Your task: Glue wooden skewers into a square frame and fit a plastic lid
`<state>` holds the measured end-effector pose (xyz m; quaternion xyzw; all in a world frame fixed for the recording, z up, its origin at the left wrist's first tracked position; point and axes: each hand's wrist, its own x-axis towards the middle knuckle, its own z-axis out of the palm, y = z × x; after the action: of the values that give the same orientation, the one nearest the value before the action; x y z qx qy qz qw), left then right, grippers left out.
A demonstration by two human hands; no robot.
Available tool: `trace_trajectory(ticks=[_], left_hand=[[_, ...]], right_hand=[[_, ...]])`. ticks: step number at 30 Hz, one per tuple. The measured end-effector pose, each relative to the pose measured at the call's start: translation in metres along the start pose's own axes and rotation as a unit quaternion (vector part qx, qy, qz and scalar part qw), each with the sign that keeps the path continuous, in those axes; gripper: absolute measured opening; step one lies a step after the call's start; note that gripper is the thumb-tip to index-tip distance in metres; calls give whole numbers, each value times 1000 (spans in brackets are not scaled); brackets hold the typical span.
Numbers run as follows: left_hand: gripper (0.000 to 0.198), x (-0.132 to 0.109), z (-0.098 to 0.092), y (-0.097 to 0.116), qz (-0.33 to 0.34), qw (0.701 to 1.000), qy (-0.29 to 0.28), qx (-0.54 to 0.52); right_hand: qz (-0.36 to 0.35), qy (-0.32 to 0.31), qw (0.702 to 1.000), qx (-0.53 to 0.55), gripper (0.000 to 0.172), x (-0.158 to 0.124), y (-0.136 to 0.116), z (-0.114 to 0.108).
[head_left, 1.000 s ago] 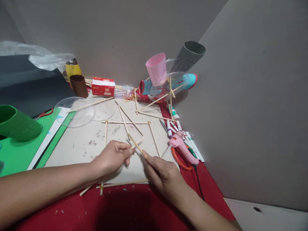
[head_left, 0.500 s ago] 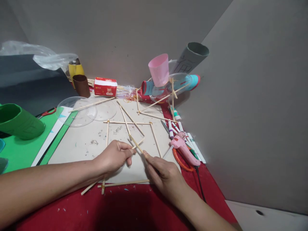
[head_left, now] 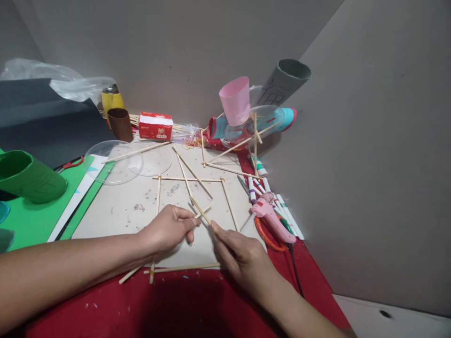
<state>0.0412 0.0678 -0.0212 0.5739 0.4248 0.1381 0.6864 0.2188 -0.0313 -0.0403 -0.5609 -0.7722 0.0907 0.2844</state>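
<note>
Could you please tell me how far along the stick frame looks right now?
Done: the square frame lies assembled on the board. In hand: left hand and right hand pinch crossed sticks inside it. Left: that crossing looks unfixed; the glue gun lies untouched beside.

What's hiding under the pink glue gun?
An orange scissors handle and a few markers poke out from under the pink glue gun. Whatever lies right beneath its body is covered.
</note>
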Motion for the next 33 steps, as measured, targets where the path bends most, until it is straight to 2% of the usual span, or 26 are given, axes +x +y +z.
trace_trajectory(ticks=[20, 26, 33], left_hand=[[38, 0, 0, -1, -6, 1000, 1, 1], [38, 1, 0, -2, -10, 1000, 0, 7], [37, 0, 1, 2, -19, 1000, -7, -12]], right_hand=[[-12, -7, 999, -35, 36, 0, 1, 0], [6, -23, 999, -40, 36, 0, 0, 0], [25, -24, 999, 14, 37, 1, 1, -1]])
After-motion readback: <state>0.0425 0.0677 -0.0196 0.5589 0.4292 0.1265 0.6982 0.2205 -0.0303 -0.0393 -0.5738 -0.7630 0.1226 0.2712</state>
